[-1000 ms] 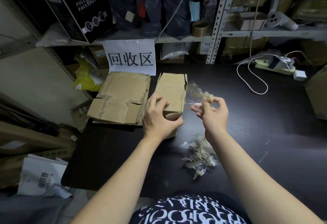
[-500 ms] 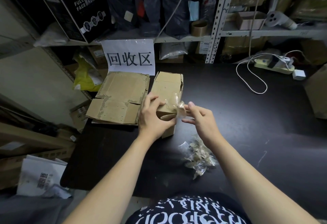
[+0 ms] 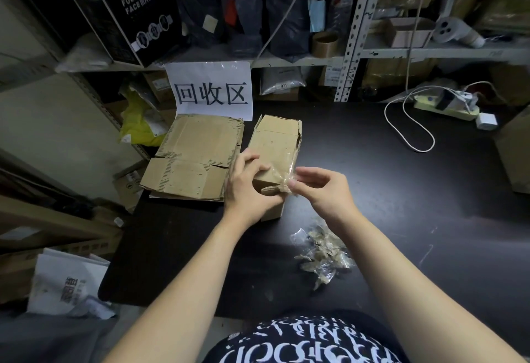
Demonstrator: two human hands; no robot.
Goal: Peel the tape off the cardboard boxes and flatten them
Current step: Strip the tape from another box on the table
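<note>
A small brown cardboard box [image 3: 275,144] lies lengthwise on the black table [image 3: 387,190], its far flaps open. My left hand [image 3: 246,187] grips the box's near end, thumb and fingers curled over its top edge. My right hand [image 3: 321,187] pinches a strip of clear tape [image 3: 288,176] that still clings along the box's right side. A heap of crumpled peeled tape [image 3: 322,250] sits on the table near my right forearm. Flattened cardboard boxes [image 3: 195,156] are stacked to the left of the small box.
A white paper sign [image 3: 212,90] hangs from the shelf behind the stack. A white cable [image 3: 407,130] and a power strip [image 3: 447,104] lie at the back right. Another cardboard box [image 3: 516,156] stands at the table's right edge. Cardboard and a white bag [image 3: 66,285] lie on the floor, left.
My right hand came down from a raised position and moved back to the box, where it now pinches tape at the box's right side. My left hand kept its hold.
</note>
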